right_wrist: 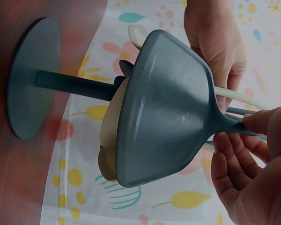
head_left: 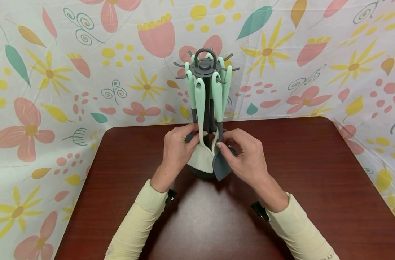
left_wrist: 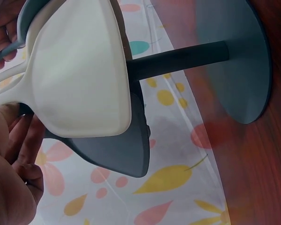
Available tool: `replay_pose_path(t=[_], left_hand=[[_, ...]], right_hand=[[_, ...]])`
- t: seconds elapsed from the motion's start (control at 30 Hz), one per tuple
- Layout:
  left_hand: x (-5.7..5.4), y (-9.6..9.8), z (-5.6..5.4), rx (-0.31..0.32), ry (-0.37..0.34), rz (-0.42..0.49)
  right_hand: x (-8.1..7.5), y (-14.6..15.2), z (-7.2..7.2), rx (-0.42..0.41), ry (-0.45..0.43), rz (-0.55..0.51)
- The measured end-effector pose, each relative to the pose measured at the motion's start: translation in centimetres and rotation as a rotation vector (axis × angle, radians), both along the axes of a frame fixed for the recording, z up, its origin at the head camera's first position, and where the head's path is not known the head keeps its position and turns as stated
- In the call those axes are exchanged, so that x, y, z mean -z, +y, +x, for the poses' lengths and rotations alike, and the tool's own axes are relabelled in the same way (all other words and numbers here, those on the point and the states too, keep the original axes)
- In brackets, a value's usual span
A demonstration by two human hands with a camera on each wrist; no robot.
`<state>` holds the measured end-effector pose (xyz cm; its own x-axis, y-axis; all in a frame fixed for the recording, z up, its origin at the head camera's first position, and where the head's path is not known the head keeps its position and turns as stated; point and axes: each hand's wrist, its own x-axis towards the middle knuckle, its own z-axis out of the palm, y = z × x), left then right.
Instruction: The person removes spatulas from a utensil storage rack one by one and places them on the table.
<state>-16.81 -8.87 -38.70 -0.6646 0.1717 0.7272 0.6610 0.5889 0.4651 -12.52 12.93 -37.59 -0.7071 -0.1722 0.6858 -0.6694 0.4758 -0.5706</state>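
Note:
Mint-handled kitchen utensils hang from a dark grey carousel stand [head_left: 205, 64]. My right hand [head_left: 244, 153] pinches the neck of a grey turner [right_wrist: 166, 112] at the front right; its wide head faces the right wrist camera. At the left, my left hand [head_left: 178, 150] grips the neck of another grey turner [left_wrist: 114, 145], its thumb passing behind the neck of a cream turner [head_left: 201, 159]. That cream turner hangs at the front, its broad head [left_wrist: 79, 70] overlapping the left grey one. The fingers partly hide both grey necks.
The stand's round base [left_wrist: 239, 61] sits on a reddish-brown table [head_left: 314, 173], with a thin post [right_wrist: 75, 86] rising from it. Grey hooks [head_left: 229, 57] stick out around the top. Floral fabric [head_left: 265, 90] hangs behind the table.

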Motion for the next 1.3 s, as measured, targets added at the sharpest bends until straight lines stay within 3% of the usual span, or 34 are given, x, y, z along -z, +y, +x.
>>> replay_pose_path(t=[1.3], left_hand=[[-0.08, 0.05, -0.05, 0.005, -0.009, -0.007]], right_hand=[[-0.32, 0.66, 0.85, 0.035, 0.049, -0.011]])
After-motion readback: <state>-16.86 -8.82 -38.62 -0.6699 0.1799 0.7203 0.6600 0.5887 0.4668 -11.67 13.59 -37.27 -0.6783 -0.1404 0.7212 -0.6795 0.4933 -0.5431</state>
